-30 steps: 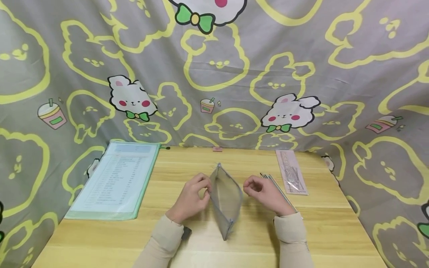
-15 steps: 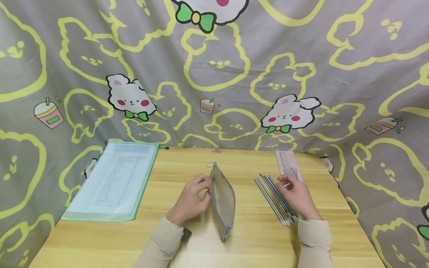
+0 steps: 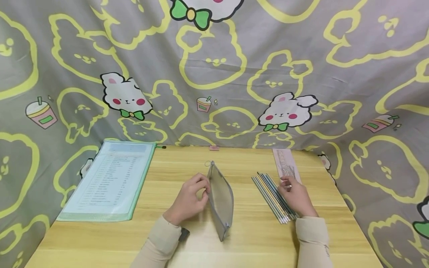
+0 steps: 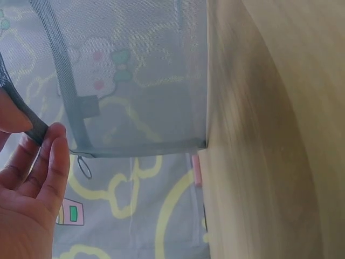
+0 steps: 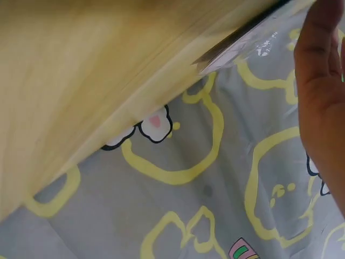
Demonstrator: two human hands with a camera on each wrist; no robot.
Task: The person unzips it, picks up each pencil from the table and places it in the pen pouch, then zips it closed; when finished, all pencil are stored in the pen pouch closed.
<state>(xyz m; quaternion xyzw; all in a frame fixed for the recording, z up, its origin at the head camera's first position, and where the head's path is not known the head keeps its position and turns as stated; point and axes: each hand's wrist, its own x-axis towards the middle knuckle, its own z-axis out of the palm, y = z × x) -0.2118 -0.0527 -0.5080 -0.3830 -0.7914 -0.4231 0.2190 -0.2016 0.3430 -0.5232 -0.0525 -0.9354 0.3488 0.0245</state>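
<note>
A grey mesh zipper pouch (image 3: 222,197) stands on its edge on the wooden table, its mouth spread apart. My left hand (image 3: 191,197) pinches the pouch's left rim between thumb and fingers; the left wrist view shows the zipper-edge tape (image 4: 33,121) between them. A row of several pencils (image 3: 269,197) lies slanted to the right of the pouch. Over the right side of that row, my right hand (image 3: 298,197) has its fingers bent down at the pencils; I cannot tell whether they grip one. In the right wrist view its fingertips are cut off.
A green-edged clear folder (image 3: 104,182) with a printed sheet lies at the left. A clear ruler set on a pink card (image 3: 285,160) lies behind the right hand. A small pink block (image 3: 214,148) sits at the back edge, against the patterned curtain (image 3: 221,82).
My right hand has moved right, from beside the pouch's mouth to the pencils, uncovering more of them. The pouch's mouth has narrowed a little. My left hand keeps its pinch on the rim.
</note>
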